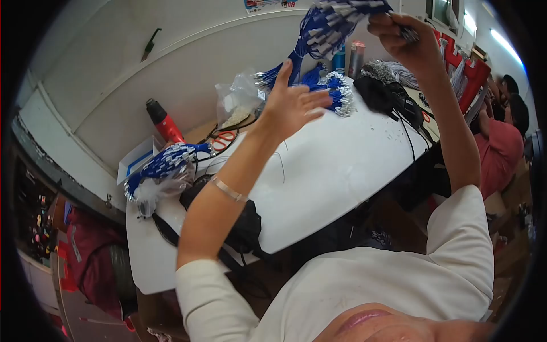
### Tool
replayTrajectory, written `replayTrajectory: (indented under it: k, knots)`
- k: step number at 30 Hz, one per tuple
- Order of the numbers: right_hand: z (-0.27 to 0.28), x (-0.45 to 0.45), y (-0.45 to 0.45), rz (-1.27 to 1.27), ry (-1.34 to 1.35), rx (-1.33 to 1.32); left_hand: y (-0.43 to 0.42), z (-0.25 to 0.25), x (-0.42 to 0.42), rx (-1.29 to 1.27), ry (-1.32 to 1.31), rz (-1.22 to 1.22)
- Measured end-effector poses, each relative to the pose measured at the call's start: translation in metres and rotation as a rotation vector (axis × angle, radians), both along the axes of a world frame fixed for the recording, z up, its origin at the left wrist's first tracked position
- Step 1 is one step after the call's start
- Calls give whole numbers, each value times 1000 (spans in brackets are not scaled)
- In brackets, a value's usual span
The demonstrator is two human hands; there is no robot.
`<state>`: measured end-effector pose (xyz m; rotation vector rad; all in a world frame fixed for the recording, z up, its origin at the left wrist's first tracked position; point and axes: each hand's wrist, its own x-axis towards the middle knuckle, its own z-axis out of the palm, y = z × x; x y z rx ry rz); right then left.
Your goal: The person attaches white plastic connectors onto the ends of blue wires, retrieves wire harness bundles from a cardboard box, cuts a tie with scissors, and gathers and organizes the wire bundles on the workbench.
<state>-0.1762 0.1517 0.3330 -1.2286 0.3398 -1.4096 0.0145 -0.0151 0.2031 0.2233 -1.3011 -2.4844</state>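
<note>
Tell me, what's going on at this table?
The person's right hand is holding up a bundle of blue strands with pale ends, while the left hand is open beside it. More blue strands lie on the white table, with orange-handled scissors towards the left.

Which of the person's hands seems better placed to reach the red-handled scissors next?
Probably the left hand: it is open and nearer the scissors, while the right hand grips the raised blue-and-white bundle farther away.

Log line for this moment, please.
right hand: gripping raised blue wire bundle | left hand: open, near bundle | heat gun: beside wall
</note>
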Motion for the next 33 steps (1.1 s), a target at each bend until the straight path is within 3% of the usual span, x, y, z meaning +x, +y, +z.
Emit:
replayTrajectory:
  k: [2, 3, 5, 7, 9, 12, 17, 20, 24, 28, 30, 32, 33]
  knots:
    - [-17, -4, 24, -113, 7, -19, 8, 11, -27, 252, 230, 168]
    - [-29, -5, 38, -111, 8, -17, 5, 14, -36, 254, 232, 170]
    - [-60, -4, 69, -369, 292, -82, -9, 15, -51, 460, 370, 180]
    - [-92, 12, 108, -614, 395, 77, -17, 13, -59, 665, 519, 185]
    - [-123, 29, 137, -808, 507, 228, 0, 19, -53, 564, 527, 235]
    - [-177, 34, 160, -811, 367, 338, 37, 24, -45, 270, 521, 364]
    - [-230, 39, 184, -830, 326, 472, 54, 13, -60, 95, 595, 176]
    - [-248, 41, 186, -848, 369, 565, 61, 10, -68, 89, 594, 121]
    - [-259, 36, 182, -797, 559, 503, 72, 6, -75, 93, 586, 76]
    - [-254, 30, 179, -868, 387, 488, 58, 7, -76, 78, 598, 19]
    - [-254, 14, 182, -918, 297, 491, 53, 7, -71, 150, 479, 261]
    - [-250, -8, 192, -992, -19, 423, 53, -3, -66, 225, 340, 513]
    - [-250, -20, 199, -1006, -76, 476, 54, -15, -66, 234, 318, 520]
